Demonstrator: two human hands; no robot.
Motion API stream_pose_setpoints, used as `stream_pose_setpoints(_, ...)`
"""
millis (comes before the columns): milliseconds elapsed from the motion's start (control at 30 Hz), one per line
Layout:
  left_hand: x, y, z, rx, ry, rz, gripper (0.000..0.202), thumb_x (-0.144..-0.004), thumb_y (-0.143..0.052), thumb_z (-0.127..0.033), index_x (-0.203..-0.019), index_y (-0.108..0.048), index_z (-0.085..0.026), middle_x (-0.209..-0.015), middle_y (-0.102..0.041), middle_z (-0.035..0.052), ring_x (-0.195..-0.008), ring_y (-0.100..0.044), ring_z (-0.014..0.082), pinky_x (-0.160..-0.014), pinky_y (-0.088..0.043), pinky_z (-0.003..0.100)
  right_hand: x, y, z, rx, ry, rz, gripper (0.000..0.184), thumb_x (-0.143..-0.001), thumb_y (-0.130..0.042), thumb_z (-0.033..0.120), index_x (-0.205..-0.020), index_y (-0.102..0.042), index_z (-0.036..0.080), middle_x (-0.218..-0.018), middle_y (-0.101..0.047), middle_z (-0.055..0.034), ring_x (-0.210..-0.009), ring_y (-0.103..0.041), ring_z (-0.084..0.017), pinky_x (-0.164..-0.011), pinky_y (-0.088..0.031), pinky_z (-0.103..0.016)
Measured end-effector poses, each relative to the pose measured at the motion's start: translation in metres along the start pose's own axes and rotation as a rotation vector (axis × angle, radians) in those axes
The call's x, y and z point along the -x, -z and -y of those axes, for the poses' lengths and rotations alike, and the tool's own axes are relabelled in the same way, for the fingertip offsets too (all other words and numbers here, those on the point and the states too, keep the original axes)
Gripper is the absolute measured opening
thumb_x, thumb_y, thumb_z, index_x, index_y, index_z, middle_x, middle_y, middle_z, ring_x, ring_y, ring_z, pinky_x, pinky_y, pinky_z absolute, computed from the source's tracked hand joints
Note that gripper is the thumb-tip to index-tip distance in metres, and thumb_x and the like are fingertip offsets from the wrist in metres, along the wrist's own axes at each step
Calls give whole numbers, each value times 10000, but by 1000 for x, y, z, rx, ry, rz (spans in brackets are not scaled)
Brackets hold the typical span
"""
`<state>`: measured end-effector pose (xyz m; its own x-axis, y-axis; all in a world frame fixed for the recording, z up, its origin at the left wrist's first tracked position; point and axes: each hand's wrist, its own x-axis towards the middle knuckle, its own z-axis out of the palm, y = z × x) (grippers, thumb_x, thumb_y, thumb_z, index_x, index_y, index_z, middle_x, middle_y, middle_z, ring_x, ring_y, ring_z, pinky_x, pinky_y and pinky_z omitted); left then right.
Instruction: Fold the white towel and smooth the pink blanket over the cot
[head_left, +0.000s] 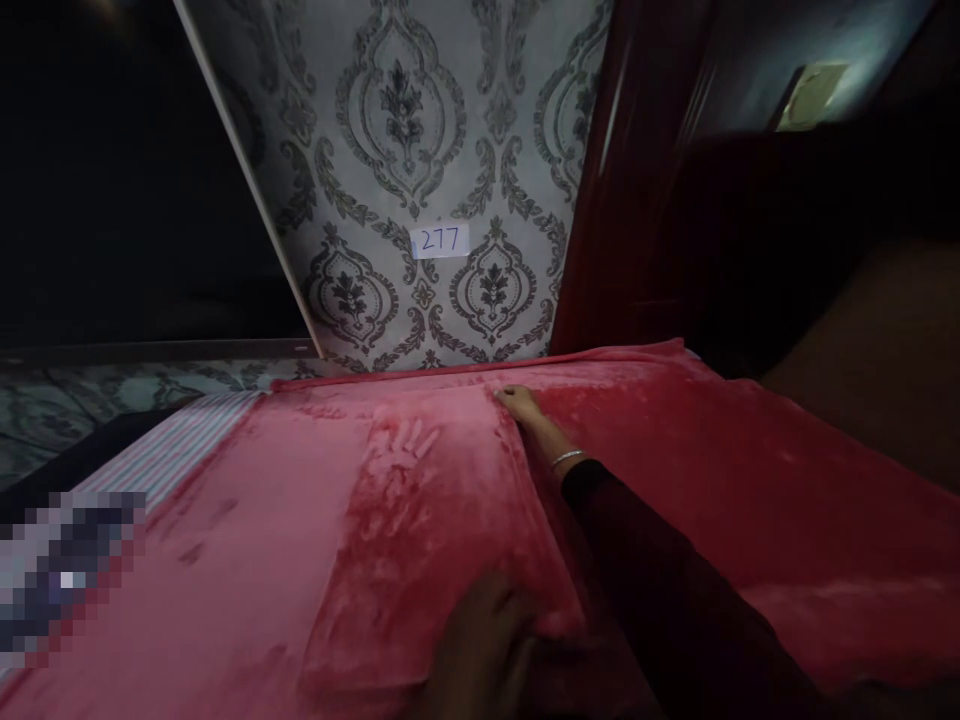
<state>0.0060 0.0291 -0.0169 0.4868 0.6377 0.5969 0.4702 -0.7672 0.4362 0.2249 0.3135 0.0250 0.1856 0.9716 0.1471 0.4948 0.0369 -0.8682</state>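
Observation:
A plush red blanket covers the bed. A folded layer of the blanket lies on top in the middle, with a hand-shaped mark pressed into its nap. My right hand, with a bracelet at the wrist and a dark sleeve, reaches to the far right corner of this fold, and its fingers are closed on the edge. My left hand is at the near right corner, low in view, with its fingers curled over the fold's edge. The fingertips of both hands are partly hidden by the fabric.
A striped sheet shows at the bed's left edge beside a blurred patch. Behind the bed is grey damask wallpaper with a label reading 277. A dark red wooden panel stands at the right, with brown floor beyond the bed.

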Motion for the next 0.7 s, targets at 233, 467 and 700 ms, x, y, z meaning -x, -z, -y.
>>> stream_pose_setpoints(233, 1, -2, 8, -39, -48, 101, 272, -888, -612, -150, -1133, -630, -265, -1043, -728, 49, -945, -697, 200, -873, -593, 314, -9, -11, 7, 273, -154, -125, 309, -900, -586, 371, -648, -630, 199, -631, -623, -24, -691, -613, -189, -588, -377, -248)
stream_pose_setpoints(467, -15, 12, -10, -34, -60, 137, 74, -938, -591, -188, -969, -644, -230, -902, -693, 41, -776, -641, 180, -675, -541, 293, 11, -2, 28, 384, -132, -105, 153, -894, -648, 258, -917, -747, 143, -898, -749, -120, -859, -694, -241, -745, -495, -289)
stream_pose_setpoints(700, -24, 19, -16, 5, -69, 121, 201, -974, -518, -152, -1102, -666, -199, -970, -671, 79, -882, -636, 204, -757, -555, 333, 87, 30, 18, 363, 46, -75, 411, -899, -635, 202, -1309, -656, 165, -1197, -705, -108, -1064, -645, -228, -957, -501, -332)
